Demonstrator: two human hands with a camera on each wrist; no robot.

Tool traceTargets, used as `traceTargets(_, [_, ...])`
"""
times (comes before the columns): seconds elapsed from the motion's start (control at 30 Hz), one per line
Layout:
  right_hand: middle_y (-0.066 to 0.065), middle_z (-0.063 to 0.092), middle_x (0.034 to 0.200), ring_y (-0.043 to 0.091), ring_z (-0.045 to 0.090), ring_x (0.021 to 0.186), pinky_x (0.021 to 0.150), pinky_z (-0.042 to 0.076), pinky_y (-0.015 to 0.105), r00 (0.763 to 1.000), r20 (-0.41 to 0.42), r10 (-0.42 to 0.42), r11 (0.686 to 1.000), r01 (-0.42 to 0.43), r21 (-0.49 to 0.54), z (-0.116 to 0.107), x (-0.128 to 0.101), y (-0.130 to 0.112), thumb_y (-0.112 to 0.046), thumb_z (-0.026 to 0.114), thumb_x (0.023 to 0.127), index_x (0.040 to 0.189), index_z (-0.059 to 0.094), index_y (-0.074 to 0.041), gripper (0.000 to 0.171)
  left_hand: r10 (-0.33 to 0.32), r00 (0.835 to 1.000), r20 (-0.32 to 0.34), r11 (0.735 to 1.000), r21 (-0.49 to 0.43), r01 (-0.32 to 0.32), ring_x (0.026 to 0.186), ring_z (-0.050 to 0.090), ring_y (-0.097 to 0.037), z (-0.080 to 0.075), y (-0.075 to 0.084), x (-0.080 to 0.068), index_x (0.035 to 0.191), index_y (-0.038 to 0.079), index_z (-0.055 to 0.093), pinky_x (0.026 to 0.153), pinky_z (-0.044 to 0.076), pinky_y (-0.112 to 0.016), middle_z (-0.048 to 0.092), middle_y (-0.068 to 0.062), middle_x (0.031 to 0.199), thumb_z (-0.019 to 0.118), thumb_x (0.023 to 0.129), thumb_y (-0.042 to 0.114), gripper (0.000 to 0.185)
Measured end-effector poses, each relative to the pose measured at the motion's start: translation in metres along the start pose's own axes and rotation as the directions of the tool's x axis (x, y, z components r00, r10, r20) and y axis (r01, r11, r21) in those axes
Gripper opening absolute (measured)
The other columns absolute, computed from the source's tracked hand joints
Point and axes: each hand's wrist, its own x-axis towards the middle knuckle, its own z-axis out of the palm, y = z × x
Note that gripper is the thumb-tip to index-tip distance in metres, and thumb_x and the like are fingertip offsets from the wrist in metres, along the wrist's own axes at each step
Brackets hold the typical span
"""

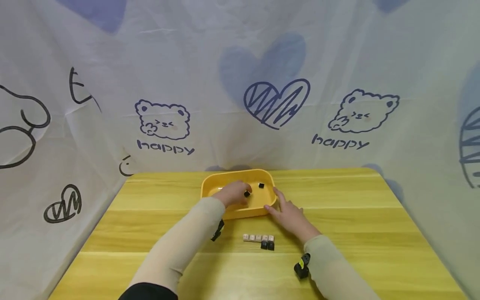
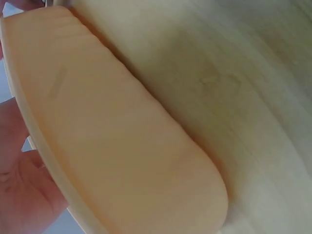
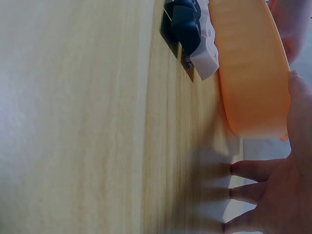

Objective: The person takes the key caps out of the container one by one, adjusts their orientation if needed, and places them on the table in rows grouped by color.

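Reading "happy" twice under the cartoon bears on the backdrop cloth (image 1: 165,146), nothing else is legible. At frame centre the left hand (image 1: 234,193) reaches into the yellow tray (image 1: 240,213), fingers curled at a black keycap (image 1: 246,193); whether they pinch it I cannot tell. The right hand (image 1: 286,212) rests fingers straight against the tray's right rim. Another black keycap (image 1: 261,186) lies inside. Keycaps in a row (image 1: 258,238) sit on the table (image 1: 356,216) just below, legends too small.

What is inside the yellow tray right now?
The yellow plastic tray holds one loose black keycap. The left hand reaches in, pinching another black keycap. That hand covers the floor beneath it.
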Motion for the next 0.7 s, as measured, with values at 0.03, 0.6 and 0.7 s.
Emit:
traceTargets(0.03, [0.028, 0.047, 0.140, 0.052, 0.034, 0.132, 0.101, 0.008, 0.077, 1.000, -0.002, -0.003, 1.000, 0.003, -0.004, 0.0004, 0.0002, 0.0007, -0.055, 0.048, 0.097, 0.157, 0.011, -0.021, 0.078, 0.004, 1.000, 0.011, 1.000, 0.006, -0.004, 0.119, 0.053, -0.027, 0.0001, 0.0000, 0.0001, 0.127, 0.006, 0.063, 0.102, 0.041, -0.037, 0.060, -0.011, 0.127, 0.073, 0.087, 0.011, 0.042])
traceTargets(0.6, [0.029, 0.050, 0.136, 0.052, 0.038, 0.130, 0.100, 0.009, 0.078, 1.000, -0.014, -0.016, 0.999, 0.016, -0.032, 0.0017, -0.0006, 0.0011, -0.057, 0.046, 0.097, 0.157, 0.011, -0.021, 0.079, 0.054, 0.997, 0.048, 0.993, 0.101, -0.059, 0.102, 0.062, -0.022, 0.0081, 0.0024, 0.0068, 0.105, 0.011, 0.072, 0.090, 0.049, -0.034, 0.068, -0.004, 0.108, 0.071, 0.087, 0.005, 0.019])
traceTargets(0.7, [0.029, 0.049, 0.137, 0.051, 0.037, 0.130, 0.101, 0.009, 0.077, 1.000, -0.011, -0.016, 0.999, 0.015, -0.030, 0.0012, -0.0011, 0.0004, -0.059, 0.045, 0.097, 0.157, 0.011, -0.022, 0.079, 0.044, 0.998, 0.037, 0.995, 0.090, -0.047, 0.097, 0.062, -0.021, 0.0059, 0.0020, 0.0050, 0.101, 0.012, 0.072, 0.087, 0.050, -0.034, 0.068, -0.003, 0.104, 0.073, 0.085, 0.007, 0.016])
